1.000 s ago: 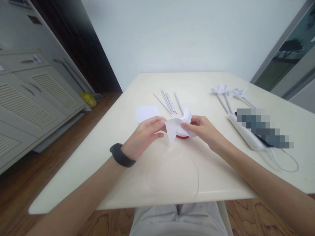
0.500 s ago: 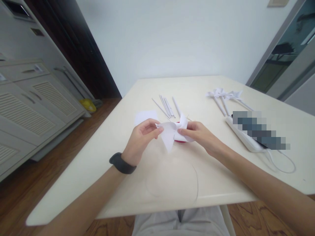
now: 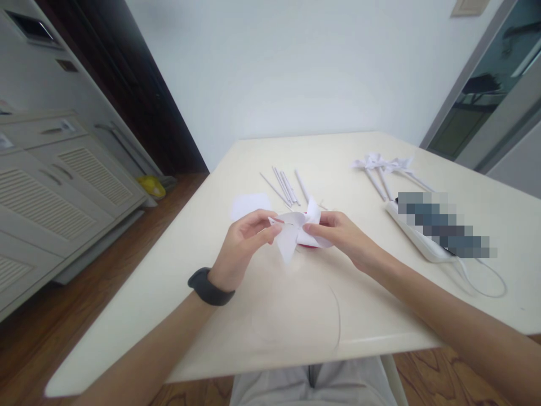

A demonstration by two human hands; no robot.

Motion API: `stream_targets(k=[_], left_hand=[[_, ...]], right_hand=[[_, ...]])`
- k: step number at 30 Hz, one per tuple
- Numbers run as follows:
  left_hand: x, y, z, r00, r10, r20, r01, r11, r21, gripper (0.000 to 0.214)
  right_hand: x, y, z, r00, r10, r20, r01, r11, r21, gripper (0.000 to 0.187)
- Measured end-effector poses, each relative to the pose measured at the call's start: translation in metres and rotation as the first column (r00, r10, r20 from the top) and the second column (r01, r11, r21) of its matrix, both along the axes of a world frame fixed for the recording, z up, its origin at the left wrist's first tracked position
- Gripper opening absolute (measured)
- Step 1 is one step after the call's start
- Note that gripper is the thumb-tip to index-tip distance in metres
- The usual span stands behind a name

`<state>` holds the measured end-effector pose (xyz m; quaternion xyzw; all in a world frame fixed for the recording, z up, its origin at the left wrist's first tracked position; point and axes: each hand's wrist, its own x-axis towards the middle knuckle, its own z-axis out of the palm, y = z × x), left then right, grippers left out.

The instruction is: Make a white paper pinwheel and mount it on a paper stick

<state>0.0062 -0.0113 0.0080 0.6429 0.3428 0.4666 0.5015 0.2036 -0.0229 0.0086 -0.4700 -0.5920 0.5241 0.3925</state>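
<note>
A white paper pinwheel head [image 3: 292,232] with folded blades is held above the cream table [image 3: 380,304] between both hands. My left hand [image 3: 243,245], with a black band on its wrist, pinches the left blade tip. My right hand [image 3: 342,234] pinches the paper at its centre from the right. A small red object [image 3: 310,245] shows just under the paper, mostly hidden.
Several white sticks [image 3: 287,186] lie behind the hands, beside a white paper square [image 3: 250,204]. Finished white pinwheels [image 3: 382,166] lie at the back right, near a white power strip [image 3: 416,239] with a cord. Cabinets stand at the left.
The left fingers have shifted along the paper to a blade tip, and the pinwheel has turned slightly in the hands. The view has tilted a little.
</note>
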Motion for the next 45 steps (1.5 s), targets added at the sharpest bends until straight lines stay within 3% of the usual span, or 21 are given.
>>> stream_targets(k=[5,10,17,20,24,27,39,45], left_hand=[[0.002,-0.003,0.002,0.992,-0.064,0.111,0.065,0.998,-0.005,0.021],[0.003,-0.003,0.001,0.997,-0.073,0.026,0.072,0.997,0.034,0.008],[0.006,-0.006,0.000,1.000,-0.027,-0.013,0.028,0.995,0.093,0.010],[0.006,-0.009,0.002,0.997,0.024,-0.080,-0.009,0.984,0.179,0.015],[0.007,-0.012,0.005,0.966,0.122,-0.230,-0.024,0.921,0.389,0.025],[0.007,-0.012,0.005,0.954,0.145,-0.263,-0.018,0.901,0.434,0.025],[0.009,-0.007,0.002,0.983,0.085,-0.162,-0.049,0.975,0.217,0.009],[0.010,-0.005,-0.002,0.997,0.067,-0.048,-0.068,0.998,-0.014,0.015]], right_hand=[[0.001,-0.001,0.002,1.000,-0.027,-0.009,0.027,0.999,0.023,0.024],[0.000,-0.002,0.004,0.999,-0.051,-0.011,0.051,0.998,0.039,0.026],[0.000,-0.002,0.004,0.997,-0.071,-0.018,0.072,0.996,0.046,0.026],[0.000,-0.003,0.005,0.997,-0.073,-0.024,0.074,0.996,0.046,0.024],[0.000,-0.002,0.005,0.997,-0.073,-0.027,0.075,0.996,0.045,0.022],[0.000,-0.002,0.005,0.996,-0.086,-0.025,0.087,0.995,0.054,0.023],[-0.003,-0.005,0.005,0.999,-0.033,-0.008,0.034,0.989,0.143,0.021],[-0.006,-0.007,0.003,0.997,-0.047,0.060,0.033,0.979,0.203,0.022]])
